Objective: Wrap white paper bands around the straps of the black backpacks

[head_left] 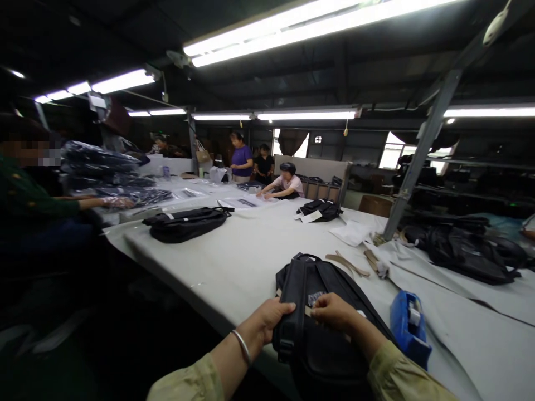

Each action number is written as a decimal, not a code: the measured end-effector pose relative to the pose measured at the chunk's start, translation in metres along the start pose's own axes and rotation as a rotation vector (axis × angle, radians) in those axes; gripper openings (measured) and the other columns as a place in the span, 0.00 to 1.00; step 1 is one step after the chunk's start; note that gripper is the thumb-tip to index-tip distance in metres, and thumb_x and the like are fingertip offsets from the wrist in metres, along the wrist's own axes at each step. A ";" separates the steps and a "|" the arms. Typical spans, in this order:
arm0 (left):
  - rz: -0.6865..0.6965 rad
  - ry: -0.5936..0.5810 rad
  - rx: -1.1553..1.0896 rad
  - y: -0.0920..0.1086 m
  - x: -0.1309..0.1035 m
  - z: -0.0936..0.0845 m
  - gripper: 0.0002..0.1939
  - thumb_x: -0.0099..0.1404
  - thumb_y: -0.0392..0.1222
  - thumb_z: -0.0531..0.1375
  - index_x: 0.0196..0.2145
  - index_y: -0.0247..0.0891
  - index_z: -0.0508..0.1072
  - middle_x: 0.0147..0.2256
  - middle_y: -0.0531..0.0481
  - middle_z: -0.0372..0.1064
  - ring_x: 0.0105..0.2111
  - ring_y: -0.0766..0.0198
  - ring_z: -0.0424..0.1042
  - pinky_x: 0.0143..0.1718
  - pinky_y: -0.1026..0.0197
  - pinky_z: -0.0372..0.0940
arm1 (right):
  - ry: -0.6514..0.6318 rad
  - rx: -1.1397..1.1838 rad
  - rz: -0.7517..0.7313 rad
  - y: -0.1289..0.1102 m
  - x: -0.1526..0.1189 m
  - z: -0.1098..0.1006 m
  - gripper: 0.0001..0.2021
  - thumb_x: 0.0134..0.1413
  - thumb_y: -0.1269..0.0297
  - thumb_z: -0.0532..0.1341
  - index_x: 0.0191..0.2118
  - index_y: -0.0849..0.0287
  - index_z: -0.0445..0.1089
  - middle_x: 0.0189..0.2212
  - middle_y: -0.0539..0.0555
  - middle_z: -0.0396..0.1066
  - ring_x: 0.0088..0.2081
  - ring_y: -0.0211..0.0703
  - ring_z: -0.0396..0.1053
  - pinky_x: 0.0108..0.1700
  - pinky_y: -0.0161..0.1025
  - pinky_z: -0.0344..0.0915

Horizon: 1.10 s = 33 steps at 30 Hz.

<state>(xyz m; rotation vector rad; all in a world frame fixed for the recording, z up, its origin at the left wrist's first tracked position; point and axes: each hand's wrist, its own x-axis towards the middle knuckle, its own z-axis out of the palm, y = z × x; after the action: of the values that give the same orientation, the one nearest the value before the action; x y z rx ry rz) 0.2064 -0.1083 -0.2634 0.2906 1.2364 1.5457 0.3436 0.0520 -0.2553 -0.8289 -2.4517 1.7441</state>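
A black backpack (324, 348) lies on the white-covered table (251, 250) at its near edge, straps side up. My left hand (271, 318) grips its left edge, thumb on top and fingers mostly hidden below. Over the middle of the bag, my right hand (334, 312) is closed in a pinch on a small tan strip (308, 311); whether the strip is fixed to the bag I cannot tell. A shiny printed patch (316, 298) shows just beyond those fingers. Close to the bag's right side stands a blue tape dispenser (409, 329).
Tan strips (348, 263) lie beyond the backpack. Other black bags rest at the left (186, 224), the far side (320, 210) and the right (472, 253). A metal post (422, 153) rises at the right. Co-workers stand around the table, one close at left beside plastic-wrapped bags (98, 161).
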 end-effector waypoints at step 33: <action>0.261 0.002 0.329 0.007 -0.005 -0.001 0.25 0.54 0.59 0.65 0.35 0.30 0.78 0.24 0.49 0.73 0.25 0.64 0.65 0.25 0.65 0.54 | -0.081 0.109 0.005 -0.078 0.030 0.020 0.17 0.63 0.51 0.56 0.40 0.63 0.66 0.25 0.53 0.74 0.22 0.35 0.71 0.23 0.29 0.65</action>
<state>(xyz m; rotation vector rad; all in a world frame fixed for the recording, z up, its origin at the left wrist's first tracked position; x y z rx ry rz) 0.2033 -0.1126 -0.2559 0.6867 1.5011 1.5542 0.2803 0.0293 -0.2018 -0.7693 -2.3786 1.9301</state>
